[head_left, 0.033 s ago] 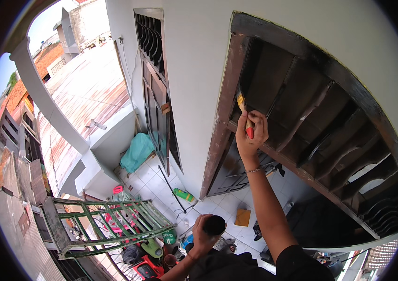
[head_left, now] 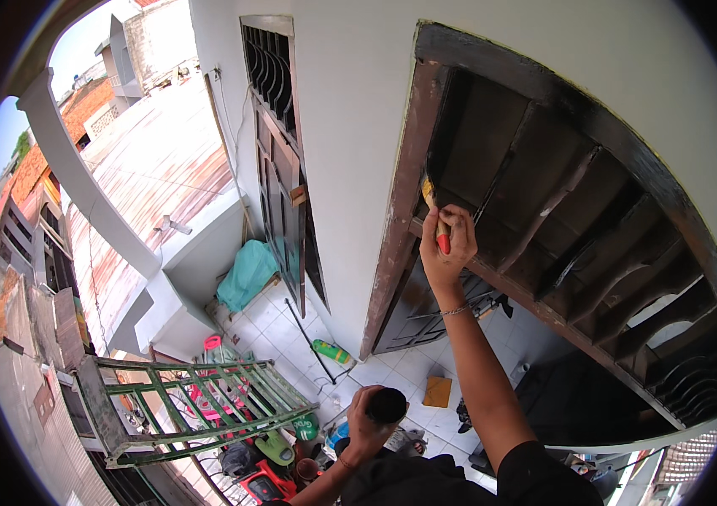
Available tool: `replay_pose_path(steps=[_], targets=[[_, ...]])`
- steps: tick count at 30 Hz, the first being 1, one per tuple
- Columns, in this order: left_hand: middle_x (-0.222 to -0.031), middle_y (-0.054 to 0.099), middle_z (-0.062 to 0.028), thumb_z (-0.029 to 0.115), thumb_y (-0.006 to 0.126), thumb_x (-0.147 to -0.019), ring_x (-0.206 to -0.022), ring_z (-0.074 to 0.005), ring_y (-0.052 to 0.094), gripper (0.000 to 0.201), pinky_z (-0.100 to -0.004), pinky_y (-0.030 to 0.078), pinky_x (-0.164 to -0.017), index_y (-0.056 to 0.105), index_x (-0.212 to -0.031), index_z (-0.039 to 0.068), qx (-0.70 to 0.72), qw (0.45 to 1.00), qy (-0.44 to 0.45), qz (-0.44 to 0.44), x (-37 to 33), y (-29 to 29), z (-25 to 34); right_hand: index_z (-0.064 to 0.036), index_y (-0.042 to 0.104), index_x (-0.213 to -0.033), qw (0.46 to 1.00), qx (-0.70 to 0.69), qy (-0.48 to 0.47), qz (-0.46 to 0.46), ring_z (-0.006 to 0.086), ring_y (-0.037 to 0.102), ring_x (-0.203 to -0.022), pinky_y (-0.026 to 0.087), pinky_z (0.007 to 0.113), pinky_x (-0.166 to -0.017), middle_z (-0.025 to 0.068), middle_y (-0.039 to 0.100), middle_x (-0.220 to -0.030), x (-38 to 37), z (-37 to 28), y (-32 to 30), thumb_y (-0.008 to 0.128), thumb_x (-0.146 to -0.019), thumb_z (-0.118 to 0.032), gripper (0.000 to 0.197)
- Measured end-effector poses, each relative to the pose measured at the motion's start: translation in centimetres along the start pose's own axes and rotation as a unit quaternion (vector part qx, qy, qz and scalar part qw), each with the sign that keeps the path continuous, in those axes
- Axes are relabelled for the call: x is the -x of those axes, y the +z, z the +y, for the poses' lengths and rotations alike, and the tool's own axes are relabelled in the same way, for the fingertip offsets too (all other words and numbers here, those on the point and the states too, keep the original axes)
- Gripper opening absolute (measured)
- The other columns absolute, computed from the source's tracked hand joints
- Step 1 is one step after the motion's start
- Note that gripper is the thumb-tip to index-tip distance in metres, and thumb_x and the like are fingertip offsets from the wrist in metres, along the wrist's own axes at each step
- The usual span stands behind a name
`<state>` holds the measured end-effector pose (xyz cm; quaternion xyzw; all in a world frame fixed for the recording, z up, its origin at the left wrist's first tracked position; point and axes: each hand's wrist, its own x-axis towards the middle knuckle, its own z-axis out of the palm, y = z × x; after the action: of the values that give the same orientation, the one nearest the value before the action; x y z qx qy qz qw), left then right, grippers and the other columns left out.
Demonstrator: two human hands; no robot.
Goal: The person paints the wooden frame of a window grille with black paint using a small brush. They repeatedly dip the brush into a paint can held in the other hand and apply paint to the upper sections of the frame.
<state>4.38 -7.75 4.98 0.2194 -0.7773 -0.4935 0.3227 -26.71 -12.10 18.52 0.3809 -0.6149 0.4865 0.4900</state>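
Observation:
My right hand is raised and closed around a paintbrush with a red-ended handle. Its bristle end points up and lies against the inner edge of the brown wooden frame, at the left side of a dark slatted transom. Parts of the arched frame look black, while the left post is a worn brown. Lower down, in front of my body, my left hand grips a small container whose round top shows dark black. What the container is made of cannot be seen.
A green metal ladder leans at lower left, above tools and a red machine. A teal cover, a green bottle and a brown square piece lie on the tiled floor. Another dark door stands left.
The brush in my right hand has slid a little down and left along the frame's inner edge, its handle tilting. My left hand and the container stay in place.

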Motion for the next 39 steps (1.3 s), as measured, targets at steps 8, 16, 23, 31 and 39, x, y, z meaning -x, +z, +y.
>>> replay_pose_path(steps=[8, 16, 23, 31, 39], targets=[[-0.102, 0.072, -0.0126, 0.019, 0.099, -0.069, -0.09, -0.0316, 0.071, 0.05, -0.0411, 0.058, -0.081, 0.067, -0.105, 0.005, -0.006, 1.0, 0.004, 0.004, -0.1, 0.1, -0.5, 0.0017, 0.059, -0.093, 0.999, 0.03, 0.014, 0.035, 0.0322, 0.07, -0.079, 0.057, 0.037, -0.065, 0.016, 0.068, -0.095, 0.9, -0.1, -0.9, 0.073, -0.094, 0.004, 0.014], [-0.101, 0.072, -0.0129, 0.019, 0.099, -0.068, -0.09, -0.0319, 0.071, 0.051, -0.0416, 0.058, -0.082, 0.067, -0.105, 0.005, -0.003, 1.0, -0.007, 0.0, 0.2, 0.2, -0.6, -0.0013, 0.058, -0.093, 0.997, 0.043, -0.014, -0.065, 0.0287, 0.07, -0.081, 0.059, 0.036, -0.068, 0.0152, 0.066, -0.1, 5.1, -0.4, -0.9, 0.074, -0.092, 0.006, 0.018], [-0.101, 0.072, -0.0129, 0.019, 0.099, -0.068, -0.09, -0.0319, 0.071, 0.051, -0.0421, 0.058, -0.082, 0.066, -0.105, 0.005, -0.014, 1.0, 0.003, -0.002, -0.5, 0.2, -0.5, -0.0025, 0.059, -0.094, 0.994, 0.062, -0.032, -0.085, 0.0282, 0.072, -0.084, 0.061, 0.036, -0.067, 0.0128, 0.066, -0.104, 3.8, 0.2, 0.8, 0.076, -0.092, 0.004, 0.019], [-0.1, 0.072, -0.0128, 0.019, 0.099, -0.068, -0.09, -0.0322, 0.071, 0.051, -0.0421, 0.058, -0.081, 0.067, -0.105, 0.005, -0.007, 1.0, -0.005, 0.009, 0.0, 0.1, -0.9, 0.0021, 0.059, -0.093, 0.999, 0.034, -0.004, 0.007, 0.0278, 0.071, -0.083, 0.06, 0.036, -0.068, 0.0162, 0.067, -0.1, 2.6, -1.7, -0.9, 0.074, -0.094, 0.004, 0.015], [-0.101, 0.072, -0.0129, 0.02, 0.099, -0.068, -0.09, -0.0323, 0.071, 0.052, -0.0426, 0.058, -0.082, 0.067, -0.106, 0.005, -0.005, 1.0, 0.0, 0.003, -0.5, 0.0, -0.6, 0.0016, 0.057, -0.09, 0.998, -0.005, 0.054, -0.033, 0.0299, 0.069, -0.079, 0.056, 0.038, -0.067, 0.0159, 0.067, -0.094, 5.7, -0.2, -0.4, 0.071, -0.095, 0.004, 0.015]])
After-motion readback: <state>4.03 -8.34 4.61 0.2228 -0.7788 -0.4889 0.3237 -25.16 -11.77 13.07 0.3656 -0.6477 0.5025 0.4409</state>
